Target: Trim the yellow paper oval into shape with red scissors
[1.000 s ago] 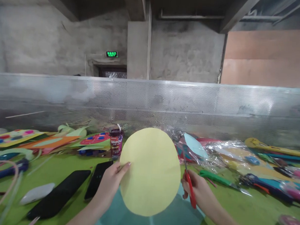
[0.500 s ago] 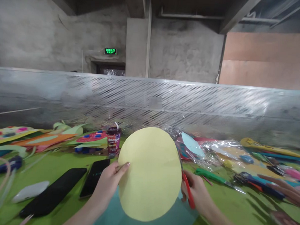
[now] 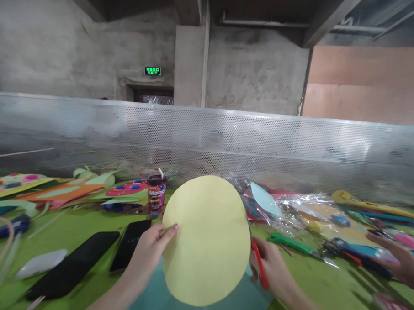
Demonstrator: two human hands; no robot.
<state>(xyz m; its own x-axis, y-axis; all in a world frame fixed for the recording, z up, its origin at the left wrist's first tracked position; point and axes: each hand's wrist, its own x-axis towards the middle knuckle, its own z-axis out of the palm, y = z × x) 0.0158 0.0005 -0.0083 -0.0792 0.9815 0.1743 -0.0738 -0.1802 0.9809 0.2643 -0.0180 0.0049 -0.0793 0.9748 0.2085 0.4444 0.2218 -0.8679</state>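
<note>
My left hand [image 3: 147,257] pinches the left edge of a pale yellow paper disc [image 3: 206,239] and holds it upright in front of me. My right hand [image 3: 274,267] grips red-handled scissors [image 3: 259,262] at the disc's right edge; the blades are hidden behind the paper. Under both hands a teal sheet [image 3: 200,303] lies on the green table [image 3: 76,231].
Two black phones [image 3: 73,270] [image 3: 131,245] and a white mouse [image 3: 41,263] lie at the left. A dark drink cup [image 3: 156,195] stands behind the disc. Coloured paper cut-outs [image 3: 64,192], plastic bags [image 3: 307,209] and green-handled scissors [image 3: 292,244] crowd the back. Another person's hand [image 3: 397,261] reaches in from the right. A perforated metal screen [image 3: 208,136] backs the table.
The scissors have closed in on the disc's right edge, and the disc has turned slightly. Another person's hand has come in at the right.
</note>
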